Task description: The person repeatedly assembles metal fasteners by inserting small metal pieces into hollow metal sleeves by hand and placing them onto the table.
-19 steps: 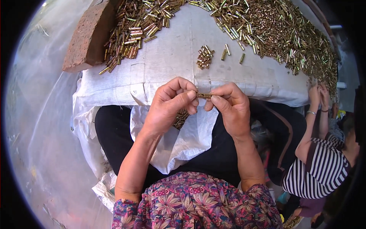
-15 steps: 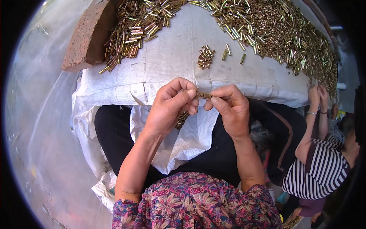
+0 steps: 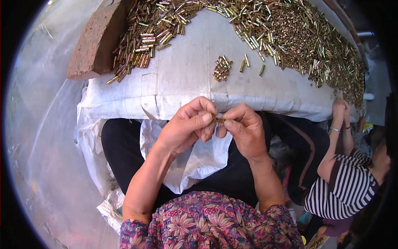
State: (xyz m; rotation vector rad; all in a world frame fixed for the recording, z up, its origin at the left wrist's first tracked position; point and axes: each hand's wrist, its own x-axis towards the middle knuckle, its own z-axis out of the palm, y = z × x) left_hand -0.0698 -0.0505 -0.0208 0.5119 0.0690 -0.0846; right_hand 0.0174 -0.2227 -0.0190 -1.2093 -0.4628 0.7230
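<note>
My left hand [image 3: 184, 126] and my right hand [image 3: 248, 132] meet just in front of the table's near edge, above my lap. Thumbs and fingertips of both pinch one small brass-coloured metal cylinder [image 3: 219, 119]; its ends are covered by the fingers. Beyond the hands, a little cluster of short brass-coloured pieces [image 3: 222, 68] stands on the white cloth-covered table [image 3: 184, 62]. To its right lie a few loose brass-coloured tubes [image 3: 262, 70]. Below my hands, a white plastic sheet [image 3: 186, 172] is spread over my lap.
Heaps of brass-coloured cylinders [image 3: 145, 41] cover the back left, and a larger pile [image 3: 306, 45] fills the far right. A red brick [image 3: 93, 45] borders the left heap. At right, another person in a striped top [image 3: 346, 186] has their hands [image 3: 340, 114] at the pile.
Both my hands have come slightly lower and closer together, still pinching the small cylinder. Less of it shows between the fingertips now. The other person's hands have shifted slightly.
</note>
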